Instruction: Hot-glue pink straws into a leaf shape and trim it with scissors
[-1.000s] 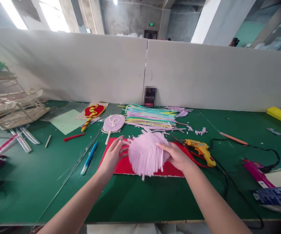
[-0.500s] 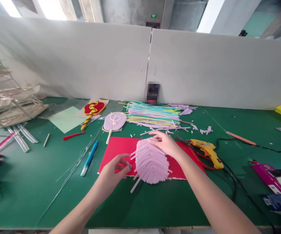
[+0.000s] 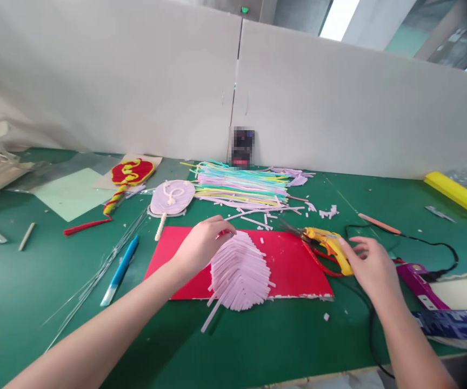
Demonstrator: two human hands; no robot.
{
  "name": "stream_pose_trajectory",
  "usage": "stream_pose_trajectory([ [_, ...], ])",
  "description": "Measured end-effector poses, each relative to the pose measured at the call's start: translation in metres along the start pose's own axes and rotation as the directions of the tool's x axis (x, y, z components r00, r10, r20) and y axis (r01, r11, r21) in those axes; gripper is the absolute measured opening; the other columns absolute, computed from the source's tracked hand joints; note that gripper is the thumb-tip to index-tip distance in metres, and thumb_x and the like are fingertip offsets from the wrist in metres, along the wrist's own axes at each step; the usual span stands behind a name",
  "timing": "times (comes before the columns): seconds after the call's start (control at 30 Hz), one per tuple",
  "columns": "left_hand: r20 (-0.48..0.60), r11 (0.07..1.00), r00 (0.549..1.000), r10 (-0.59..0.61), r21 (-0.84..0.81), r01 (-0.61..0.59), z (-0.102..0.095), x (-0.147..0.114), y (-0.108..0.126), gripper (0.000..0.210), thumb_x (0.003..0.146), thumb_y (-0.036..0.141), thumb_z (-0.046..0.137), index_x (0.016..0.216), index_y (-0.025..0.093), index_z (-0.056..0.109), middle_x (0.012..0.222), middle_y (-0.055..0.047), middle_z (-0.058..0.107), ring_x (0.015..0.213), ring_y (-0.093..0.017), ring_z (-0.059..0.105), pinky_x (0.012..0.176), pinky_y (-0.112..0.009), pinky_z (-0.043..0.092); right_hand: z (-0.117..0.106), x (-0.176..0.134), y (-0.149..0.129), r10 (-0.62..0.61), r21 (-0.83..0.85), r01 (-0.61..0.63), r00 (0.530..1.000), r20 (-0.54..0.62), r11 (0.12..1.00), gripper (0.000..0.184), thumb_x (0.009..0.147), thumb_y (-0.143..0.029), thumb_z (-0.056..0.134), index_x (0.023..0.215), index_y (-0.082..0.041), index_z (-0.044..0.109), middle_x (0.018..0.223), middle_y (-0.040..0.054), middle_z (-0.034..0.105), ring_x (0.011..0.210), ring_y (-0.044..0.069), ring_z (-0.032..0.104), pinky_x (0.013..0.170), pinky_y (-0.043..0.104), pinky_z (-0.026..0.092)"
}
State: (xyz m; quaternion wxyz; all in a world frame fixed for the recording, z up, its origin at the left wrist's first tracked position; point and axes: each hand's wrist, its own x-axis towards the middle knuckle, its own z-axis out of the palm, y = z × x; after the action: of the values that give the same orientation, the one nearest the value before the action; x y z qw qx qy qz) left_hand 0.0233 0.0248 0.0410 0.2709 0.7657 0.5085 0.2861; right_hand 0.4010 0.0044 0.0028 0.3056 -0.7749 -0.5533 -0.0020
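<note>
A leaf-shaped piece of overlapping lilac strips [image 3: 241, 273] lies on a red board [image 3: 294, 262], with loose strip ends sticking out at its lower left. My left hand [image 3: 207, 243] is at its upper left edge, fingers bent together in a pinch. What lies between those fingertips, if anything, is hidden. On the right, my right hand [image 3: 373, 267] is at the handle of a yellow glue gun [image 3: 331, 246], thumb and fingers apart and not wrapped round it. Red-handled scissors [image 3: 322, 259] lie partly under the glue gun.
Behind the board lies a pile of coloured strips [image 3: 241, 186]. A lilac fan [image 3: 172, 197] and a red-and-yellow fan [image 3: 132, 172] are on the left, near a blue pen [image 3: 122, 267] and thin wires [image 3: 95, 286]. A black cord [image 3: 369, 319] and magenta device [image 3: 415, 281] sit at right.
My right hand has left the top of the lilac piece and moved right to the glue gun. My left hand has moved up to the piece's upper edge. The view has turned rightward.
</note>
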Motion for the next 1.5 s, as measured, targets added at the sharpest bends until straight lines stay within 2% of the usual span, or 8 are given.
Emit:
stream_pose_trajectory([
  [0.27,0.169,0.997,0.983,0.072,-0.045,-0.066,0.016,0.036,-0.035,0.016,0.076,0.02,0.059,0.08,0.025,0.074,0.085,-0.001,0.067,0.078,-0.017,0.063,0.072,-0.025,0.046,0.021,-0.013,0.008,0.074,-0.141,-0.043,0.972,0.221,0.989,0.059,0.071,-0.074,0.052,0.09,-0.018,0.059,0.083,0.0114,0.063,0.079,0.03,0.061,0.065,0.038,0.045],
  [0.53,0.187,0.99,0.978,0.096,-0.117,-0.075,0.02,0.032,-0.047,0.015,0.081,0.021,0.058,0.083,0.023,0.072,0.09,-0.003,0.067,0.086,-0.017,0.064,0.079,-0.026,0.047,0.022,-0.02,0.007,0.06,-0.109,-0.053,0.996,0.062,0.993,0.05,0.072,-0.068,0.049,0.091,-0.022,0.059,0.085,0.0095,0.058,0.086,0.031,0.059,0.077,0.042,0.046],
  [0.67,0.2,0.99,0.972,0.125,-0.081,-0.111,0.014,0.032,-0.04,0.016,0.082,0.018,0.057,0.085,0.022,0.072,0.092,-0.003,0.066,0.087,-0.018,0.063,0.079,-0.026,0.046,0.004,-0.017,-0.008,0.236,-0.107,-0.237,0.971,-0.02,0.966,0.048,0.068,-0.066,0.054,0.089,-0.024,0.059,0.09,0.0119,0.061,0.083,0.034,0.059,0.071,0.046,0.046],
  [0.77,0.219,0.986,0.962,0.164,-0.039,-0.159,0.011,0.031,-0.028,0.019,0.083,0.015,0.056,0.087,0.022,0.073,0.092,-0.004,0.065,0.086,-0.018,0.061,0.077,-0.026,0.044,-0.011,-0.018,-0.029,0.308,-0.101,-0.318,0.946,-0.105,0.943,0.054,0.066,-0.063,0.057,0.103,-0.024,0.06,0.096,0.0139,0.064,0.083,0.036,0.059,0.066,0.046,0.045],
  [0.93,0.27,0.914,0.908,0.32,0.166,-0.371,0.014,0.029,-0.015,0.022,0.089,0.014,0.05,0.085,0.02,0.071,0.086,-0.004,0.063,0.08,-0.016,0.058,0.071,-0.027,0.042,-0.011,-0.034,-0.078,0.156,-0.092,-0.179,0.965,-0.213,0.98,0.059,0.073,-0.053,0.058,0.122,-0.02,0.056,0.108,0.0176,0.065,0.092,0.038,0.062,0.072,0.047,0.047],
  [1.03,0.277,0.785,0.852,0.444,0.339,-0.519,0.019,0.028,-0.017,0.021,0.094,0.019,0.048,0.088,0.019,0.068,0.085,-0.003,0.062,0.078,-0.016,0.057,0.072,-0.029,0.041,0.008,-0.042,-0.098,0.022,-0.03,-0.028,0.979,-0.202,0.999,0.059,0.076,-0.049,0.059,0.124,-0.016,0.055,0.113,0.0171,0.065,0.1,0.036,0.062,0.08,0.045,0.05],
  [1.13,0.271,0.709,0.837,0.475,0.445,-0.546,0.019,0.027,-0.022,0.021,0.096,0.023,0.047,0.089,0.018,0.066,0.085,-0.003,0.063,0.075,-0.016,0.057,0.068,-0.03,0.04,0.03,-0.044,-0.104,-0.063,-0.008,0.063,0.976,-0.207,0.998,0.056,0.077,-0.048,0.06,0.121,-0.013,0.056,0.11,0.0163,0.066,0.097,0.033,0.064,0.08,0.042,0.051],
  [1.5,0.33,0.726,0.808,0.488,0.359,-0.586,0.016,0.031,-0.037,0.025,0.098,0.02,0.04,0.098,0.017,0.065,0.087,-0.003,0.064,0.077,-0.016,0.059,0.069,-0.028,0.043,0.05,-0.046,-0.091,0.003,0.01,-0.003,0.999,-0.044,1.0,0.057,0.074,-0.049,0.066,0.118,-0.015,0.058,0.112,0.0165,0.067,0.097,0.032,0.064,0.075,0.04,0.054],
])
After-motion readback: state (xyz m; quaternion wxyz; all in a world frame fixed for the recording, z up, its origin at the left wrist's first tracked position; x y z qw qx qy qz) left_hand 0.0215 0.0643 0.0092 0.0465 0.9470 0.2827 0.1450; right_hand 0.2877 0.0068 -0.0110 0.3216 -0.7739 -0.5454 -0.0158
